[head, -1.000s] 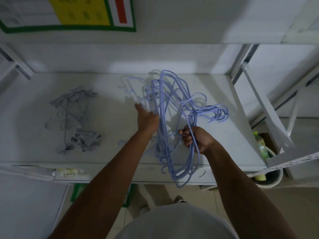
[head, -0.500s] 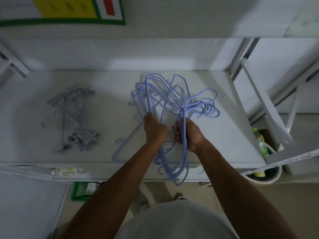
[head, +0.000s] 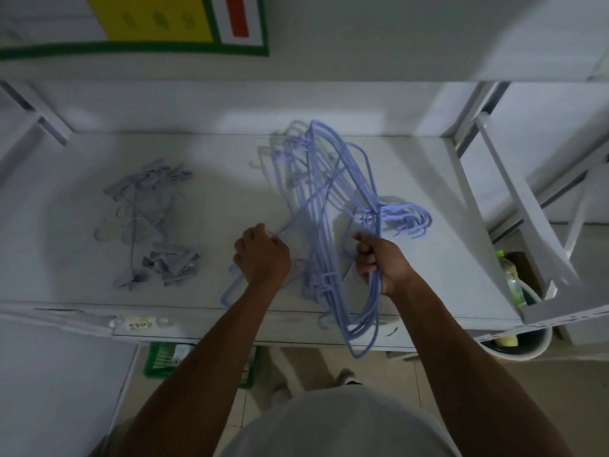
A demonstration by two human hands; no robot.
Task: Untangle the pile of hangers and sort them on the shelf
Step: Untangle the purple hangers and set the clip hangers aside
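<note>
A tangled bunch of light-blue wire hangers (head: 333, 206) stands over the right half of the white shelf (head: 230, 166), hooks fanning out to the right. My right hand (head: 379, 258) is shut on the bunch, whose lower loops hang past the shelf's front edge. My left hand (head: 262, 255) is closed on a single pale hanger (head: 230, 288) that lies flat on the shelf and still reaches into the bunch. A heap of grey clip hangers (head: 155, 222) lies on the left part of the shelf.
White shelf posts (head: 474, 103) rise at the back right and back left. A loose white bracket (head: 524, 206) leans at the right. A bin with a green bottle (head: 509, 275) stands on the floor right of the shelf, a green crate (head: 164, 357) below it.
My hands, close together half a second ago, have drawn apart: the left pulled one hanger leftwards, the right shifted right with the bunch, whose top now leans towards the back.
</note>
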